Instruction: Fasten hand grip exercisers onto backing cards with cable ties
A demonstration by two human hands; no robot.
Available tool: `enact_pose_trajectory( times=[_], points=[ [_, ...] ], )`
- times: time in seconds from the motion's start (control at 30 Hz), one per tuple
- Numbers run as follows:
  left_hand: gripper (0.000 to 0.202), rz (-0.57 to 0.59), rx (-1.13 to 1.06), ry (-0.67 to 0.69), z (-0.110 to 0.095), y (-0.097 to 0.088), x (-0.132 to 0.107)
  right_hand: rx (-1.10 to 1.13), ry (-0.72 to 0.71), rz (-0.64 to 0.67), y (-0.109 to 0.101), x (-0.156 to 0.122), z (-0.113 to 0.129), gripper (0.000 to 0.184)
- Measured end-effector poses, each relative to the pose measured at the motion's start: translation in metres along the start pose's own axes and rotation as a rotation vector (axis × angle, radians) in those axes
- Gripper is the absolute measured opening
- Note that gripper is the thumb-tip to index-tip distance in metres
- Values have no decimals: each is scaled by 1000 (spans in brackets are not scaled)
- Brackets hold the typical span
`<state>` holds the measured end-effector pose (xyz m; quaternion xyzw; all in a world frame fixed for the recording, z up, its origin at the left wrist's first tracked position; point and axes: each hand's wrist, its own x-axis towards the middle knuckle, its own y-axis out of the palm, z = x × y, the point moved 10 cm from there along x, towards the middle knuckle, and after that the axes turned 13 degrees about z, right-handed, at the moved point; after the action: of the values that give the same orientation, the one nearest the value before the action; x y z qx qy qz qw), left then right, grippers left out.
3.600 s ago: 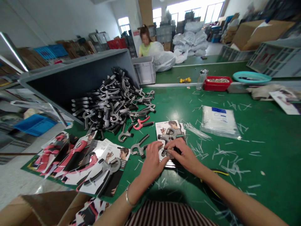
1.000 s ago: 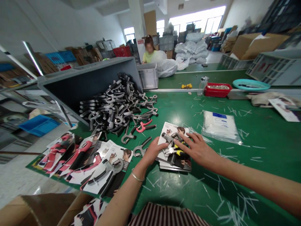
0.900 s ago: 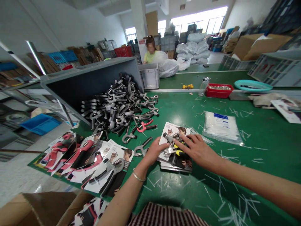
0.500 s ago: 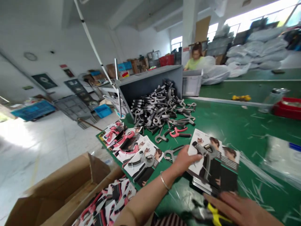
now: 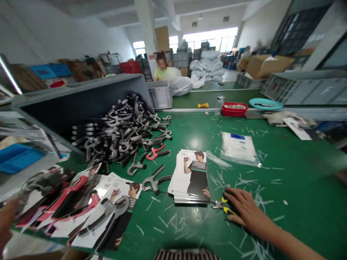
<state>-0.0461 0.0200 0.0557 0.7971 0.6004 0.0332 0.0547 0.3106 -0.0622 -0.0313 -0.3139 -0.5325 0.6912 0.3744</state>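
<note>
My right hand (image 5: pixel 248 209) lies low over the green table, its thumb and fingers around the yellow handles of a small pair of cutting pliers (image 5: pixel 225 208), jaws pointing left. Left of the jaws is a stack of printed cards (image 5: pixel 189 177). My left hand (image 5: pixel 8 222) shows only partly at the left edge, blurred, beside a pile of cards with hand grips fixed on them; whether it holds anything is unclear. On that pile, a carded grey hand grip (image 5: pixel 114 213) lies nearest. Loose on the table sits another grey hand grip (image 5: pixel 155 180).
A tipped grey bin (image 5: pixel 81 86) spills many grey-black hand grips, with one pink grip (image 5: pixel 155 152) in front. White plastic ties (image 5: pixel 219 159) are scattered around a clear bag (image 5: pixel 240 148). Behind stand a red tray (image 5: pixel 234 110) and a turquoise basin (image 5: pixel 265 104). A person (image 5: pixel 162 68) sits beyond.
The view has turned right. My left hand has gone from the card stack to the far left; the carded grip is off the stack. My right hand has closed around the pliers.
</note>
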Motion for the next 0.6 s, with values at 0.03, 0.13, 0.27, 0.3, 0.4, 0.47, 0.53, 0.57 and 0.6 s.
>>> enact_pose_trajectory(
  times=[0.03, 0.13, 0.27, 0.3, 0.4, 0.47, 0.53, 0.57, 0.6],
  points=[
    [36, -3, 11, -6, -5, -8, -4, 25, 11, 0, -7, 10, -3, 51],
    [30, -69, 81, 18, -31, -53, -19, 154, 111, 0, -29, 54, -30, 27],
    [25, -264, 459, 82, -32, -79, -14, 224, 409, -5, -37, 120, -92, 15],
    [27, -221, 585, 74, -18, -62, -2, 225, 461, -17, -37, 132, -103, 13],
    [43, -39, 723, 6, 45, 2, 42, 246, 574, -58, -32, 153, -129, 11],
    [49, -60, 769, -17, 72, 23, 60, 286, 616, -81, -30, 155, -142, 10],
    [47, -86, 712, -45, 87, 26, 68, 346, 618, -101, -30, 153, -152, 12],
    [46, -92, 649, -65, 92, 23, 69, 383, 607, -113, -32, 152, -156, 13],
    [46, -96, 578, -94, 97, 18, 69, 424, 590, -126, -35, 150, -159, 14]
  ],
)
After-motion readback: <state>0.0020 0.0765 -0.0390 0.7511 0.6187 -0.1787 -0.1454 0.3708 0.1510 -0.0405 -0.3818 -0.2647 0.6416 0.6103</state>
